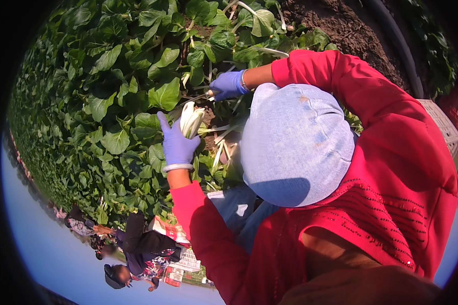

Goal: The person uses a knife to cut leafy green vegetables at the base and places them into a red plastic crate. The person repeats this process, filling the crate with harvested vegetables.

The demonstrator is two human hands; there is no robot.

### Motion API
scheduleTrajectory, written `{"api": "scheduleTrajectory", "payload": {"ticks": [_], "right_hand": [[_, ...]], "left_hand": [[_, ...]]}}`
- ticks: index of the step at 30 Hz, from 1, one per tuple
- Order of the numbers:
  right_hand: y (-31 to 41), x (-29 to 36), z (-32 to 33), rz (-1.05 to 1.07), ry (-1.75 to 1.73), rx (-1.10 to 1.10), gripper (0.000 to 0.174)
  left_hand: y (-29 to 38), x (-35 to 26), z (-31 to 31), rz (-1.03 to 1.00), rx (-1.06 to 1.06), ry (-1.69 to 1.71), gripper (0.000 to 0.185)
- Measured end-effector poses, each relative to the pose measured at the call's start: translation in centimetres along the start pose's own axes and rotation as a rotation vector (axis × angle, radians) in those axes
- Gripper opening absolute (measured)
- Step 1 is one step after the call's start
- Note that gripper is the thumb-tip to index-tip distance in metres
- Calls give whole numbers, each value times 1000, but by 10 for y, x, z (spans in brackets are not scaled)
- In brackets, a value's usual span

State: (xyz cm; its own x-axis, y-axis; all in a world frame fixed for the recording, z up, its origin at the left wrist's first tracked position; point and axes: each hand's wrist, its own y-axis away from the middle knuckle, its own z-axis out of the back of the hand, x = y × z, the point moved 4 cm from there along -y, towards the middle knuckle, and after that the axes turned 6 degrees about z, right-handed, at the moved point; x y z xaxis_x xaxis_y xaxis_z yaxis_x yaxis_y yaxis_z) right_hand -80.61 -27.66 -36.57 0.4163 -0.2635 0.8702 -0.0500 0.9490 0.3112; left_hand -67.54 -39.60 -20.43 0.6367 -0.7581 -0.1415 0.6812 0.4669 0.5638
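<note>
My left hand (179,145), in a purple glove, grips a cut bundle of pale leafy-green stalks (191,119), which looks like pak choi. The white stalk bases point up in the picture, and the index finger sticks out to the side. My right hand (229,86), also gloved in purple, is closed around the wooden handle of a knife (212,92). Its thin blade (194,99) reaches past the stalk bases; whether it touches them I cannot tell. Several loose white stalks (218,156) lie on the soil beside the left hand.
Dense leafy-green plants (110,103) spread ahead. Rounded, stained light denim (297,141), possibly a knee, sits between my arms. A dark hose (399,42) crosses bare soil (339,30). A pale plastic crate (441,118) stands at the right. Another person (145,263) is near printed sacks (170,230).
</note>
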Motion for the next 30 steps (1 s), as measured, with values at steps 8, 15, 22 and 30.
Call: {"api": "scheduleTrajectory", "payload": {"ticks": [8,15,22,30], "right_hand": [[-51,17,-37,54,23,64,47],[-46,2,-61,-12,-39,-7,46],[-61,-1,-58,-110,-5,-66,43],[-71,-4,-62,-100,62,19,41]], "left_hand": [[-11,84,-42,376,243,-436,50],[21,88,-85,394,51,-14,57],[29,76,-111,393,-77,132,56],[36,81,-118,363,-149,313,60]]}}
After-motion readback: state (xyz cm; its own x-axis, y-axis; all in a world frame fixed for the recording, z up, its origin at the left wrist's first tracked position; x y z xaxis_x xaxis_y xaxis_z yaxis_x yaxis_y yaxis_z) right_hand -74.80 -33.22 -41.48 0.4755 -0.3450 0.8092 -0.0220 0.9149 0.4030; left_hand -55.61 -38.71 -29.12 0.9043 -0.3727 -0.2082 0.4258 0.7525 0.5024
